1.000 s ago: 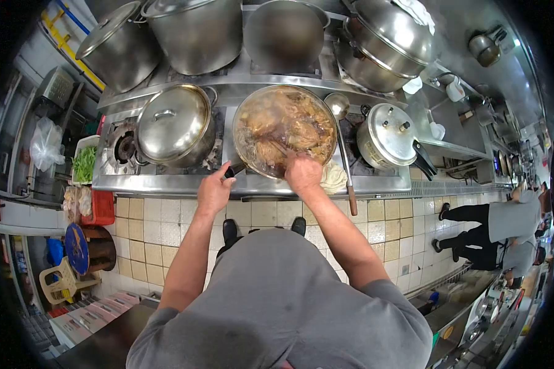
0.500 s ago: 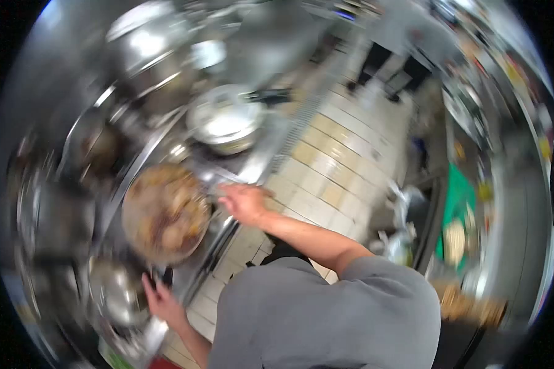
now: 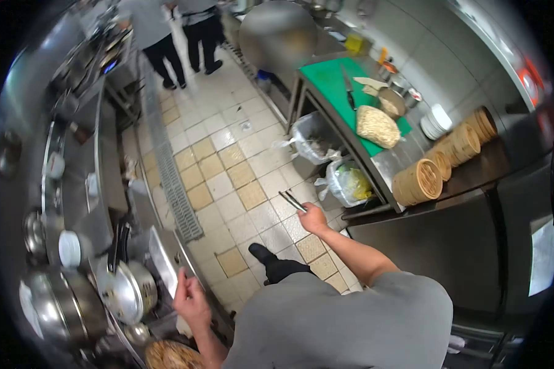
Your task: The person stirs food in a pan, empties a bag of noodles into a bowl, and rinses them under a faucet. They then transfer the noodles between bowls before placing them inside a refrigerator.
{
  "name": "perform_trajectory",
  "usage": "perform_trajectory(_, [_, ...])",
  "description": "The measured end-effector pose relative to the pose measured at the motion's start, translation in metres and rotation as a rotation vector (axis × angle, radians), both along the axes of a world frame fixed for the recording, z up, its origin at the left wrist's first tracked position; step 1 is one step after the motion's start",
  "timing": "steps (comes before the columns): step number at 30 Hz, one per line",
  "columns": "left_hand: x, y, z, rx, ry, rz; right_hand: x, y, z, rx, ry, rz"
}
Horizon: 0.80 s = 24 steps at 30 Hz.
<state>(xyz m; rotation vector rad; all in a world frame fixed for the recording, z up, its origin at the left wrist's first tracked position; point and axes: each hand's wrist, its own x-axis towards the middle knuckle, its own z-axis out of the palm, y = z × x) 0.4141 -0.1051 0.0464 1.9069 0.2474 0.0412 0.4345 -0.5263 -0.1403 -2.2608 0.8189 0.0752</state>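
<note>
My right hand point(image 3: 314, 219), out in front over the tiled floor, is closed around a pair of slim metal tongs point(image 3: 292, 200); their two narrow arms point up and left. My left hand point(image 3: 192, 301) is near the stove edge, its index finger stretched out and the others loosely bent, with nothing visible in it. Left of it sits a lidded steel pot point(image 3: 129, 294) with a black handle. Below, a round pan of brown food point(image 3: 172, 355) is partly cut off by the frame edge.
A large steel pot point(image 3: 64, 307) stands far left. On the right, a counter carries a green cutting board point(image 3: 331, 74), a knife, a bag of noodles point(image 3: 377, 126) and bamboo steamers point(image 3: 417, 182). Bagged bins point(image 3: 345, 183) stand beneath. Two people point(image 3: 184, 31) stand farther up the aisle.
My view has swung right, away from the stove towards the aisle and counter. My right hand has moved from beside the food pan to over the floor; my left hand has left the pan's handle area.
</note>
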Motion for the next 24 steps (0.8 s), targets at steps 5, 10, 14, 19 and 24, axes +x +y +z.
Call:
perform_trajectory(5, [0.103,-0.073,-0.040,0.375,0.066,-0.612,-0.007,-0.077,0.021,-0.070,-0.152,-0.230])
perform_trajectory(10, [0.174,-0.037,-0.193,0.487,0.428,-0.714,0.016,-0.085,-0.012,-0.092,-0.302,-0.343])
perform_trajectory(14, [0.203,0.047,-0.336,0.920,0.339,-1.234,0.058,-0.075,0.006,0.122,-0.129,-0.391])
perform_trajectory(19, [0.258,0.060,-0.390,0.708,0.702,-1.141,0.164,-0.136,0.016,-0.034,-0.340,-0.436])
perform_trajectory(24, [0.439,0.030,-0.383,0.845,0.503,-1.387,0.290,-0.233,0.066,-0.290,-0.491,-0.688])
